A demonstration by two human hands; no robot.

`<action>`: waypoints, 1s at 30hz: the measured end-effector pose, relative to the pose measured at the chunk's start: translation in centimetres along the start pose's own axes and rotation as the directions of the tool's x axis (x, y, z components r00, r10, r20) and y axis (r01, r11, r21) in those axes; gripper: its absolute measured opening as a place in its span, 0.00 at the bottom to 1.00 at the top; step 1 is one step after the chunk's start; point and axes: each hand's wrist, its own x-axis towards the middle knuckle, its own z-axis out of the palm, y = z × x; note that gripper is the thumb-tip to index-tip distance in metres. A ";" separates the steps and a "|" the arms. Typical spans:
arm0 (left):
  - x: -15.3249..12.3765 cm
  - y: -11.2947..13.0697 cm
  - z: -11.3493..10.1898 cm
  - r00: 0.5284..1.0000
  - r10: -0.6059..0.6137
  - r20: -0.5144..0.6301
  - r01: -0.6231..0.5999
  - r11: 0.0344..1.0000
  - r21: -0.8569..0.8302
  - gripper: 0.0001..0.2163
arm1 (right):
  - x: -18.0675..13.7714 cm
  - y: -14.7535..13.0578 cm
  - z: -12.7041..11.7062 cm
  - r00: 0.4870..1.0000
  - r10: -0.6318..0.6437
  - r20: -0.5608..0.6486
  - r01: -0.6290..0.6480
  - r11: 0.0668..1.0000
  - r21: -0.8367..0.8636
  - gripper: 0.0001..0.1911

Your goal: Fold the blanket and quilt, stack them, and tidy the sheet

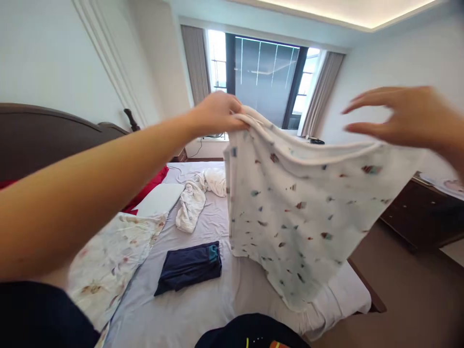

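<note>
A white printed cloth with small dark, teal and reddish figures hangs above the bed, its top edge sagging in a curve. My left hand pinches it at the upper left corner, where the fabric bunches and folds. At the upper right, my right hand is raised with thumb and fingers apart, just over the cloth's right end, nothing between the fingertips. Below on the bed sheet lies a folded navy garment with a teal patch.
Left on the bed are a floral cover, a white pillow and red fabric. A crumpled white cloth lies farther back. A dark headboard stands left; a dark cabinet is right, beyond the bed's edge.
</note>
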 end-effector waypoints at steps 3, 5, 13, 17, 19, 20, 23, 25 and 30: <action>2.0 4.4 3.7 0.991 0.101 0.088 -0.087 0.985 -0.150 0.13 | -0.2 -3.3 5.0 0.994 0.099 0.054 -0.101 0.994 0.046 0.22; 2.3 6.1 5.6 0.978 0.182 0.099 -0.161 0.969 -0.187 0.10 | -0.6 -4.4 8.6 0.987 0.148 0.069 -0.157 0.977 0.147 0.17; 0.1 3.4 7.5 0.921 0.282 0.268 -0.206 0.938 -0.277 0.22 | -3.4 -3.5 10.8 0.992 0.094 0.084 -0.116 0.940 0.321 0.10; -0.7 3.5 6.7 0.937 0.246 0.250 -0.134 0.910 -0.393 0.21 | -3.4 -3.9 10.7 0.994 0.070 0.087 -0.097 0.928 0.361 0.11; -0.9 4.2 6.5 0.934 0.270 0.236 -0.160 0.902 -0.401 0.20 | -3.4 -4.3 10.7 0.995 0.073 0.073 -0.095 0.923 0.373 0.12; -0.9 4.7 6.4 0.930 0.285 0.233 -0.177 0.901 -0.396 0.19 | -3.3 -4.4 10.6 0.995 0.081 0.056 -0.096 0.923 0.373 0.12; -1.1 5.9 6.6 0.917 0.325 0.232 -0.224 0.900 -0.374 0.15 | -3.1 -5.0 9.9 0.996 0.085 -0.016 -0.074 0.932 0.355 0.12; -1.3 6.6 6.9 0.918 0.328 0.225 -0.231 0.900 -0.369 0.10 | -2.9 -5.4 9.4 0.999 0.046 -0.027 -0.034 0.939 0.343 0.11; -2.2 7.4 8.1 0.984 0.161 0.083 -0.115 0.910 -0.398 0.08 | -2.0 -6.6 8.5 0.990 0.011 0.142 -0.049 0.963 0.265 0.08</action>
